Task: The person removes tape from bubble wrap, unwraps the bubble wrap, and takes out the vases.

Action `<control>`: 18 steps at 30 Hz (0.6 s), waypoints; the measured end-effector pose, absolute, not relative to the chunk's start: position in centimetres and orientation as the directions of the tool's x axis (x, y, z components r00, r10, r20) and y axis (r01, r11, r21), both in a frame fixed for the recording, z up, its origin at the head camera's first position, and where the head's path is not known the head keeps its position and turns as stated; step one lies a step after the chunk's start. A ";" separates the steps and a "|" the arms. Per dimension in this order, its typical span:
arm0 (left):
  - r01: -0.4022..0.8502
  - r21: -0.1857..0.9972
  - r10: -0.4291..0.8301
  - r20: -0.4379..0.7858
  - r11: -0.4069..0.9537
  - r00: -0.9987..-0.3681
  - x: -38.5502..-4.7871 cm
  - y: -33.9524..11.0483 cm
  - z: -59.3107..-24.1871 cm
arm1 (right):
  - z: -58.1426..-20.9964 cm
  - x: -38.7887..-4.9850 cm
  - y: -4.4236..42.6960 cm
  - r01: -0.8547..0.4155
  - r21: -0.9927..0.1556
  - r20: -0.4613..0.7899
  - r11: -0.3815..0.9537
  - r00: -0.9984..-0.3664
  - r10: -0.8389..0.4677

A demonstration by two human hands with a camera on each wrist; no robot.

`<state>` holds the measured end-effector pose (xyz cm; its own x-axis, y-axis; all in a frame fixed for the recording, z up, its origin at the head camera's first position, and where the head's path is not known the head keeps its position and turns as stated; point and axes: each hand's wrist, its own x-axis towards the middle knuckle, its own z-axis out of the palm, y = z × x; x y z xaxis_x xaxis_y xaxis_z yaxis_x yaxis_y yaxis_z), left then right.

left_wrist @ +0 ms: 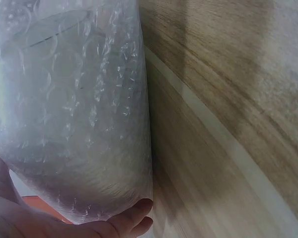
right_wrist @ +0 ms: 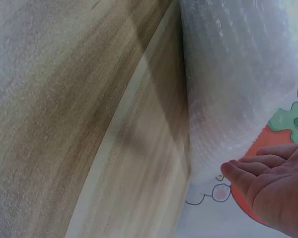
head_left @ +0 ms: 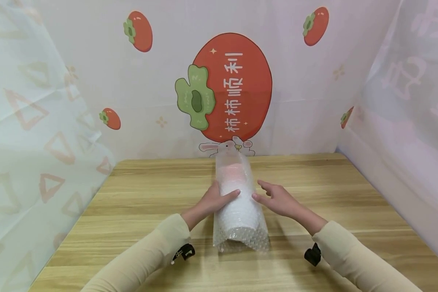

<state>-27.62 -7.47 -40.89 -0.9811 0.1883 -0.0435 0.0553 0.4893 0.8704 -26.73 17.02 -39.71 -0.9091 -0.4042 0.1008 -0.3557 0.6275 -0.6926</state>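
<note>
A white cylindrical bundle in clear bubble wrap (head_left: 241,211) lies lengthwise on the wooden table (head_left: 149,198). Loose wrap sticks out past both ends, and a reddish patch shows through near the far end. My left hand (head_left: 219,198) rests against the bundle's left side, thumb over the top; in the left wrist view, its fingers (left_wrist: 131,218) lie along the side, down by the table. On the other side, my right hand (head_left: 279,198) has its fingers extended. The right wrist view shows a gap between those fingers (right_wrist: 248,178) and the wrap. What the wrap encloses cannot be told.
Behind the table hangs a pale cloth backdrop (head_left: 160,81) printed with red persimmons. Similar printed sheets (head_left: 40,142) hang at the left and right sides. Black wrist-camera mounts (head_left: 312,254) sit under both sleeves.
</note>
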 end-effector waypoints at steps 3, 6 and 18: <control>0.053 0.870 0.182 -0.043 0.491 -0.982 -27.6 -7.5 -40.8 | -39.7 -26.9 16.9 -0.334 -0.715 0.082 0.614 -0.913 -0.400; 0.045 0.874 0.179 -0.049 0.485 -0.983 -27.6 -7.4 -40.8 | -39.7 -27.1 16.8 -0.329 -0.728 0.073 0.602 -0.910 -0.409; 0.033 0.893 0.180 -0.054 0.448 -0.982 -27.6 -7.1 -41.4 | -40.2 -27.4 16.2 -0.314 -0.774 0.056 0.550 -0.899 -0.434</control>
